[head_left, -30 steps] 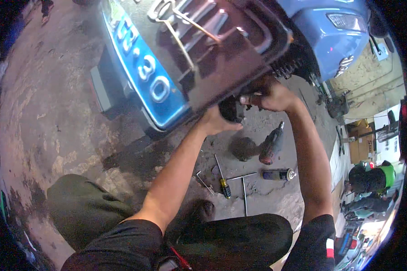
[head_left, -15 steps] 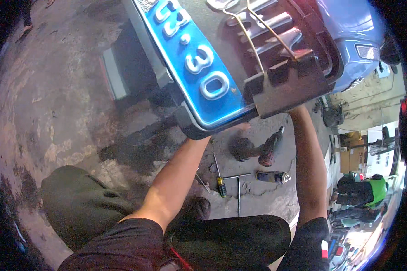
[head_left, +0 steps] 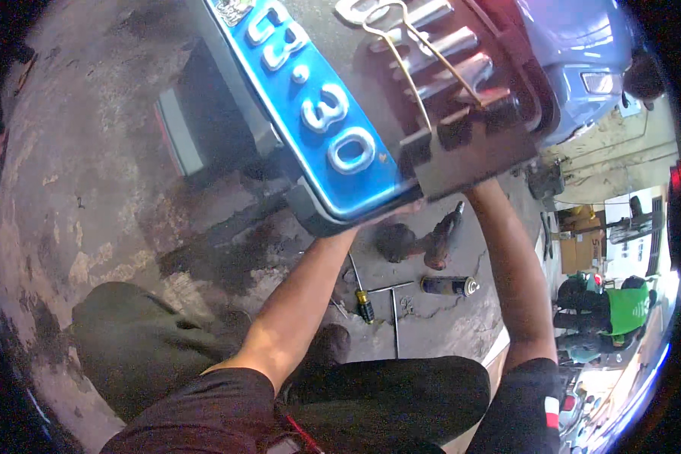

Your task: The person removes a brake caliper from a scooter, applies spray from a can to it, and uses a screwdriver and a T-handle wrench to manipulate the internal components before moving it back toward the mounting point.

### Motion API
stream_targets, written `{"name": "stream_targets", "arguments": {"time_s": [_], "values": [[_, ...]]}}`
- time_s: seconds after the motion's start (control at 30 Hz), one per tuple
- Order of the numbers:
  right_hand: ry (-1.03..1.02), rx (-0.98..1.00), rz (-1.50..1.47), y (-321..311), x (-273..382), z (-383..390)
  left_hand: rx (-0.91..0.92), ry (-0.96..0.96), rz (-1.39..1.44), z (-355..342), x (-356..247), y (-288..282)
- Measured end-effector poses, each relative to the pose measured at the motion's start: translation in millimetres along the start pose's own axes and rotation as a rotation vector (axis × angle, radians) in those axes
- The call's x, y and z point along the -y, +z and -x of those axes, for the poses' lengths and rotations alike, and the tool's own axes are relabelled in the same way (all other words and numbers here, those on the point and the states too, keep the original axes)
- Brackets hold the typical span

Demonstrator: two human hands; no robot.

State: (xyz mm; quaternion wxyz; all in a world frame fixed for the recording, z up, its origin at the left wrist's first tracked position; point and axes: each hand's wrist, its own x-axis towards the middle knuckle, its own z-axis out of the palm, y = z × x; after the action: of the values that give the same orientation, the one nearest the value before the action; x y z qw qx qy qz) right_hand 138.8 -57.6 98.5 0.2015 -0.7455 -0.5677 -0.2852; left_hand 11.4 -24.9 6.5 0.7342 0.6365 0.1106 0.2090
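A licence plate [head_left: 280, 83], blue along its left side with raised silver characters, sits in a dark frame above the floor. Over its near right end is a dark folded metal piece [head_left: 477, 157] with a bent wire [head_left: 403, 73], shaped like a large binder clip. My left hand [head_left: 405, 212] reaches under the plate's near edge; only a sliver of it shows and its grip is hidden. My right forearm [head_left: 511, 257] runs up behind the folded metal piece, which covers that hand entirely. What either hand touches there cannot be made out.
On the floor lie a yellow-and-black screwdriver [head_left: 365, 306], a T-handle wrench [head_left: 394, 321], a spray can [head_left: 448, 286] and a dark, partly reddish object [head_left: 437, 246]. A blue vehicle panel [head_left: 583, 45] stands far right. A person in green [head_left: 629, 309] bends over beyond.
The plate with its folded metal piece sits slightly further left in view, and the floor tools appear shifted slightly up and left. Both arms keep nearly the same reach.
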Motion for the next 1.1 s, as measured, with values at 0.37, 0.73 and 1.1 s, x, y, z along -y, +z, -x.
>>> {"name": "stream_targets", "arguments": {"time_s": [0.37, 0.73, 1.1], "values": [[-0.220, 0.256, 0.196, -58, 47, -5, -0.335, 0.426, -0.154, -25, 46, 32], [-0.154, 0.479, 0.170, -37, 46, 2, -0.625, 0.515, -0.590, -11, 24, 56], [0.383, 0.282, -0.436, -60, 20, 54, -0.437, 0.321, 0.325, -19, 38, 66]]}}
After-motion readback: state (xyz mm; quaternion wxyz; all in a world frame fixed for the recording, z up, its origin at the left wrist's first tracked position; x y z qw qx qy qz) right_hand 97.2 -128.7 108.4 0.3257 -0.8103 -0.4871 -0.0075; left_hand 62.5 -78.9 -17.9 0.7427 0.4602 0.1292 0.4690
